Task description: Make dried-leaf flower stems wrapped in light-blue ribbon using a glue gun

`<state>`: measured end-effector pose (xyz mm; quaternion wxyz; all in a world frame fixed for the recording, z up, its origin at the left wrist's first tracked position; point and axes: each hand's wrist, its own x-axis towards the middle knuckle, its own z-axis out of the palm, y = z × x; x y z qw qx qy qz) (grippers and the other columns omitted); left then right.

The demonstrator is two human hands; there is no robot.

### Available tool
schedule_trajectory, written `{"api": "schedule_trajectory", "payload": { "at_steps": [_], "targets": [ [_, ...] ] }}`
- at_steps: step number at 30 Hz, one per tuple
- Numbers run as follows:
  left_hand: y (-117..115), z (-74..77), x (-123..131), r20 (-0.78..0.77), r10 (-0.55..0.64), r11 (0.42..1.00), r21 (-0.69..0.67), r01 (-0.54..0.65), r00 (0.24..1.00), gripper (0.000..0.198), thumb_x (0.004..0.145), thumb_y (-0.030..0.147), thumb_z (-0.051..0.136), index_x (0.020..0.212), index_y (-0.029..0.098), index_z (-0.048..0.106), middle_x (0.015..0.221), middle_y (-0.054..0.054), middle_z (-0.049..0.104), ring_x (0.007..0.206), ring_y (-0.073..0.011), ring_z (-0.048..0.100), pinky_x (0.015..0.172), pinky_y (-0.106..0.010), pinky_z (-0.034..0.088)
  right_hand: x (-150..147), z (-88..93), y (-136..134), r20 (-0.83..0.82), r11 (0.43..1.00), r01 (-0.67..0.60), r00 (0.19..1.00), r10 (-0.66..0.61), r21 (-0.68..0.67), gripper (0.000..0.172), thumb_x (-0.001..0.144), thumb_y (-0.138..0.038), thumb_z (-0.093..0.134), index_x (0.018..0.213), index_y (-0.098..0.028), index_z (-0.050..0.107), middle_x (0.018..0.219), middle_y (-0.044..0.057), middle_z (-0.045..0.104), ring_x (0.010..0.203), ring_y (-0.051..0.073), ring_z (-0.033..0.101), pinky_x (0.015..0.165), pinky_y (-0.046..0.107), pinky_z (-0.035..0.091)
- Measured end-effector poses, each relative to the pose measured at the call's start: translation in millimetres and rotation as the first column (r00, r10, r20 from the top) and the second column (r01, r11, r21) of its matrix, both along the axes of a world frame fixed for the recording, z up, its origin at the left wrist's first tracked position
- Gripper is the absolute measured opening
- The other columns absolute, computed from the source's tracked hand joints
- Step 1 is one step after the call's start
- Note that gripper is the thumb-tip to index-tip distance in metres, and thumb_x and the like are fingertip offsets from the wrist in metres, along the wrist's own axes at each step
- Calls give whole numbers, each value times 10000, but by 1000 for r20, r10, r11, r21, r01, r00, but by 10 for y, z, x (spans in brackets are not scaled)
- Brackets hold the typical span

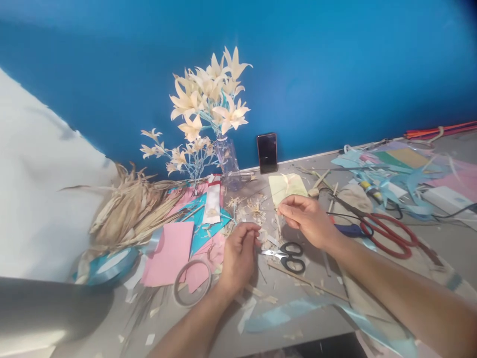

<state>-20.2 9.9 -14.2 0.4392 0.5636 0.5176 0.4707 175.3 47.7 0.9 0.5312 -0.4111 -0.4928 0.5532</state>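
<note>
Both forearms enter low, elbows outside the view. I read the left hand (240, 256) as back uppermost, raised at the wrist, fingers curled forward and thumb near the index. The right hand (307, 219) reaches in farther from the right, palm turned inward, thumb and index drawn together. Spread is narrow on both; I cannot tell whether either pinches something thin. The hands stand apart, fingertips roughly facing.

The scissors (283, 255) lie between and below the hands, blades toward the left fingers, black loops to the right; contact with the fingers I cannot confirm. The yellow paper (292, 183) lies just beyond the right hand, which overlaps its near edge from my viewpoint. Pale scraps (244, 204) litter the middle of the table (316, 162).

In the way, near side: a stick (305, 281) slants below the scissors, a blue ribbon (283, 315) nearer still. Right: red-handled shears (360, 214), partly over a blue-handled tool (348, 229), beside the right forearm. Left: a tape ring (177, 288) overlapping pink paper (169, 253), then a ribbon roll (115, 266) and a heap of husks (119, 214). Rear: pale flowers (208, 89) in a clear bottle (227, 164); a phone (267, 153) leans upright against the blue wall (335, 74).
</note>
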Motion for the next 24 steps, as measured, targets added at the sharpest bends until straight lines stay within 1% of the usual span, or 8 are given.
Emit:
{"api": "schedule_trajectory", "payload": {
  "at_steps": [3, 5, 9, 14, 17, 20, 22, 24],
  "targets": [
    [20, 60, -5, 131, -7, 998, -60, 15, 991, 187, 914, 359, 518, 857, 195, 587, 543, 69, 471, 467, -97, 460, 472, -204, 366, -8, 50, -10, 27, 1000, 4, 1000, -4, -11, 317, 761, -466, 771, 774, -162, 682, 684, 7, 624, 484, 78, 401, 451, 245, 281],
    [23, 83, -3, 184, -29, 995, -90, 46, 982, 215, 919, 398, 521, 854, 198, 566, 514, 82, 445, 427, -90, 428, 442, -197, 331, -10, 87, -12, 46, 1000, 16, 999, -15, -6, 337, 750, -488, 770, 756, -163, 679, 653, 0, 607, 484, 80, 398, 448, 245, 290],
    [23, 81, 1, 225, -26, 992, -117, 53, 974, 242, 911, 428, 541, 848, 195, 556, 493, 79, 477, 401, -88, 427, 423, -194, 325, -24, 148, -25, 64, 1000, 3, 998, -2, -25, 354, 728, -500, 778, 739, -164, 667, 605, -16, 579, 473, 77, 388, 442, 239, 293],
    [60, 43, -32, 277, -13, 993, -106, 44, 961, 276, 927, 458, 527, 869, 191, 567, 525, 65, 539, 398, -86, 449, 415, -196, 362, -36, 143, -28, 115, 998, -37, 992, 43, -55, 345, 734, -490, 766, 737, -159, 669, 650, 0, 612, 471, 70, 397, 442, 234, 299],
    [77, 41, -39, 248, -27, 990, -126, 60, 968, 252, 910, 413, 558, 871, 170, 613, 528, 59, 560, 397, -75, 455, 424, -188, 357, -13, 92, 5, 183, 998, -10, 983, 20, -55, 320, 744, -474, 749, 756, -162, 679, 624, -12, 594, 471, 74, 389, 436, 229, 295],
    [58, 57, -11, 171, -46, 983, -166, 74, 984, 235, 874, 370, 589, 866, 146, 662, 565, 19, 637, 383, -72, 471, 408, -189, 336, -5, 46, 29, 243, 999, -4, 970, 16, -52, 293, 743, -451, 741, 756, -165, 677, 607, -18, 591, 471, 80, 397, 437, 225, 307],
    [29, 63, 16, 136, -58, 977, -195, 84, 989, 220, 839, 350, 623, 865, 141, 688, 622, -15, 688, 400, -81, 504, 405, -195, 347, -28, 31, 17, 254, 998, -26, 966, 38, -50, 272, 742, -429, 739, 760, -165, 673, 623, -15, 610, 476, 82, 423, 451, 226, 337],
    [-1, 57, 35, 104, -75, 978, -187, 93, 992, 178, 793, 314, 674, 843, 147, 706, 664, -25, 702, 462, -97, 549, 432, -201, 389, -73, 24, -20, 255, 996, -72, 963, 84, -58, 256, 743, -412, 737, 771, -166, 672, 645, -13, 628, 478, 85, 448, 463, 228, 360]
  ]
}}
